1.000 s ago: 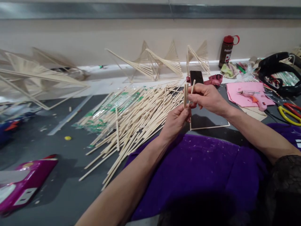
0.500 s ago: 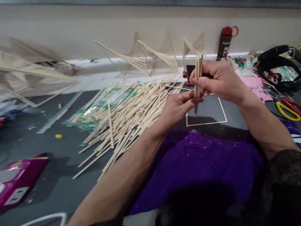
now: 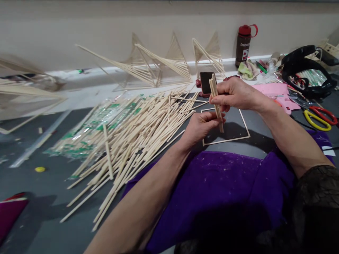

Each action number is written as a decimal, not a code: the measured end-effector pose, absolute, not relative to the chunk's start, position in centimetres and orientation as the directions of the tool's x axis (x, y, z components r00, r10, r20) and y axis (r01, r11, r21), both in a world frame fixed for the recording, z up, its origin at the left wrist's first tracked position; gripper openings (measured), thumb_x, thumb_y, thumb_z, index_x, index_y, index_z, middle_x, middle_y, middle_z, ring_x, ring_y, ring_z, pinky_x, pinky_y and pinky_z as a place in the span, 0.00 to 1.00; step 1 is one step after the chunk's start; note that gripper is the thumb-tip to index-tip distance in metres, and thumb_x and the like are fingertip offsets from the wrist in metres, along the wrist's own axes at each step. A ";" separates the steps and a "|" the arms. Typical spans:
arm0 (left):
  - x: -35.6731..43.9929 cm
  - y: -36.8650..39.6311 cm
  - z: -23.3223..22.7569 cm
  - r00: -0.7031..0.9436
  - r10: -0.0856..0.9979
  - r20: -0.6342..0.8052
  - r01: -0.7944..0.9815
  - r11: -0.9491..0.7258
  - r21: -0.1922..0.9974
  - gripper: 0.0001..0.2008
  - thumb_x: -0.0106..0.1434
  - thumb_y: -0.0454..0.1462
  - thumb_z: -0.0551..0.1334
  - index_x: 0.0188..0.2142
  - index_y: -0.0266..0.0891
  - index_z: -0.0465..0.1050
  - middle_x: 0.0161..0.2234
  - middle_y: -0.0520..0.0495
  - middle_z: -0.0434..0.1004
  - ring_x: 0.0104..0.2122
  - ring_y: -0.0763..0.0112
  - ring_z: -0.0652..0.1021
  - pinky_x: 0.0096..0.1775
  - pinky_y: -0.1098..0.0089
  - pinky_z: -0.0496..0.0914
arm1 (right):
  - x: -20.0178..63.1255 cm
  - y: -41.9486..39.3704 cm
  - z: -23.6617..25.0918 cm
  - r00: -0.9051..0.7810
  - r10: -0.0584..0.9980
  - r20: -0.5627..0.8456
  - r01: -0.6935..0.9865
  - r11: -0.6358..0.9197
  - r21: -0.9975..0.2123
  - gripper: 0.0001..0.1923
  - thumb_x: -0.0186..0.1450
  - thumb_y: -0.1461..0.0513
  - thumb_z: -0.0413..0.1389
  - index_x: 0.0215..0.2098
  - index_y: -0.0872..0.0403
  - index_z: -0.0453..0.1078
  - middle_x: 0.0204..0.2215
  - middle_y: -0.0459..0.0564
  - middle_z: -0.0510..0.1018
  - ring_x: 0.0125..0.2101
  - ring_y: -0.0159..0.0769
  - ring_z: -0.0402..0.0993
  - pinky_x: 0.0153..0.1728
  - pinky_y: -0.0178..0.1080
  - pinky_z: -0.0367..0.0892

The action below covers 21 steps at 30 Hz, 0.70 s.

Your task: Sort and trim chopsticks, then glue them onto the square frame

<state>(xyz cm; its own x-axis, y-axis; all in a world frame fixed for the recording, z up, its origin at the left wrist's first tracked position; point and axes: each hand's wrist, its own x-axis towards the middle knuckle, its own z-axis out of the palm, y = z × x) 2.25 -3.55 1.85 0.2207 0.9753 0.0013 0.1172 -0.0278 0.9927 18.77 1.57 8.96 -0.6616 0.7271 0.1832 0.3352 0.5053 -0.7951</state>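
A small bundle of thin wooden sticks [image 3: 213, 85] stands nearly upright between my hands, its top leaning slightly left. My right hand [image 3: 233, 94] is closed around the upper part, thumb and fingers pinching it. Lower down, my left hand [image 3: 202, 126] grips the same bundle near its bottom end. Below and behind them, a square frame of sticks [image 3: 227, 141] lies flat on the dark table. A big heap of loose wooden sticks [image 3: 148, 134] spreads left of my hands, partly over clear plastic packets with green print [image 3: 87, 130].
Stick structures with twisted surfaces [image 3: 164, 63] stand along the wall. A phone [image 3: 207, 82] and a bottle with a red lid [image 3: 243, 46] are behind my hands. Scissors [image 3: 317, 120], pink paper [image 3: 275, 93] and black headphones [image 3: 304, 76] lie right. Purple cloth [image 3: 212, 187] covers the near side.
The view has swung to the right and things shift left in it. The bundle has gone from upright to slightly tilted, and both hands still hold it.
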 end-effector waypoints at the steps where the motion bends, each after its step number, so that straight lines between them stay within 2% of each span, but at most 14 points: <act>1: 2.3 -3.6 1.9 0.222 0.975 -0.008 0.124 -0.020 0.992 0.13 0.50 0.39 0.69 0.36 0.37 0.83 0.36 0.44 0.85 0.37 0.62 0.82 0.44 0.63 0.75 | 18.9 1.5 9.1 -0.663 0.728 0.174 0.335 0.496 -0.801 0.05 0.63 0.66 0.58 0.28 0.59 0.72 0.20 0.43 0.73 0.21 0.24 0.70 0.23 0.28 0.66; 5: 2.5 -3.7 1.8 0.205 0.979 0.003 0.182 -0.041 0.982 0.09 0.51 0.37 0.68 0.33 0.38 0.83 0.37 0.44 0.85 0.36 0.65 0.81 0.42 0.65 0.75 | 19.0 1.3 9.4 -0.642 0.750 0.159 0.349 0.471 -0.810 0.06 0.63 0.67 0.58 0.27 0.59 0.72 0.20 0.43 0.73 0.20 0.23 0.69 0.22 0.28 0.66; 8: 2.6 -3.7 1.7 0.183 0.983 -0.011 0.182 -0.022 0.983 0.08 0.52 0.36 0.67 0.32 0.37 0.83 0.32 0.45 0.84 0.31 0.68 0.81 0.40 0.67 0.75 | 18.5 1.2 9.0 -0.595 0.787 0.163 0.354 0.439 -0.826 0.09 0.64 0.67 0.58 0.25 0.59 0.71 0.19 0.42 0.72 0.20 0.23 0.68 0.22 0.27 0.65; 12: 2.6 -3.8 2.5 0.142 0.988 -0.064 0.057 0.057 0.997 0.09 0.52 0.38 0.69 0.31 0.35 0.81 0.28 0.46 0.83 0.28 0.69 0.80 0.36 0.68 0.75 | 17.7 1.4 8.3 -0.507 0.854 0.119 0.293 0.300 -0.908 0.12 0.67 0.66 0.56 0.25 0.59 0.70 0.18 0.43 0.72 0.19 0.23 0.68 0.21 0.27 0.65; 15: 2.4 -3.9 3.2 0.110 0.986 -0.125 -0.039 0.130 0.991 0.11 0.50 0.40 0.71 0.31 0.35 0.80 0.28 0.45 0.82 0.28 0.68 0.81 0.34 0.69 0.75 | 17.8 1.8 7.7 -0.450 0.891 0.056 0.224 0.173 -0.959 0.10 0.67 0.67 0.55 0.27 0.60 0.72 0.20 0.45 0.74 0.19 0.24 0.70 0.19 0.28 0.65; 21: 2.6 -3.9 3.6 0.106 0.961 -0.256 -0.110 0.267 0.957 0.06 0.53 0.37 0.71 0.30 0.36 0.79 0.26 0.46 0.82 0.25 0.70 0.81 0.31 0.70 0.76 | 18.3 2.3 6.9 -0.473 0.881 -0.022 0.167 0.065 -0.984 0.05 0.63 0.68 0.59 0.29 0.60 0.76 0.20 0.45 0.76 0.19 0.24 0.71 0.17 0.26 0.64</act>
<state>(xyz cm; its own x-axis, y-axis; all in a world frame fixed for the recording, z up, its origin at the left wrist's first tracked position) 2.56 -3.90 3.62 0.1056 0.9609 -0.2558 -0.1101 0.2669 0.9574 18.33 2.35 6.94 -0.4734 0.8806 -0.0219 0.1666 0.0651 -0.9839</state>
